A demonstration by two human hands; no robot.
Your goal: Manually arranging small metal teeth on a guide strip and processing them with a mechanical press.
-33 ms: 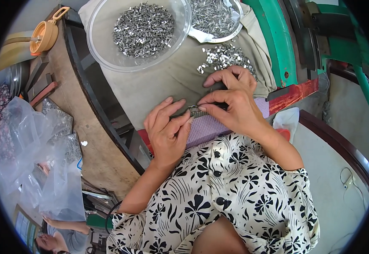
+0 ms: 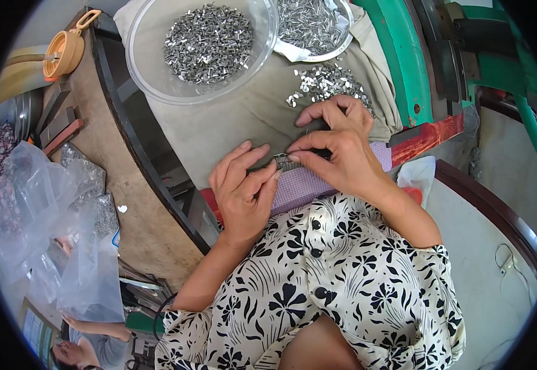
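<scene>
Between my hands, at the near edge of the cloth, lies a small metal strip with a row of thin upright teeth or pins (image 2: 288, 164). My left hand (image 2: 239, 188) has its thumb and forefinger closed on the strip's left end, the other fingers stretched forward. My right hand (image 2: 345, 148) pinches at the strip's right end with thumb and forefinger. A thin pin-like piece shows by its curled fingers; whether they hold it is unclear. Just beyond my right hand is a loose heap of small shiny metal pieces (image 2: 327, 83).
A clear plastic bowl (image 2: 142, 74) of small metal parts stands far left on the olive cloth (image 2: 219, 132), beside a white bowl (image 2: 345, 46) of thin metal pins. Green machinery (image 2: 404, 61) borders the right. Plastic bags (image 2: 89, 259) lie left; another person (image 2: 99, 342) sits lower left.
</scene>
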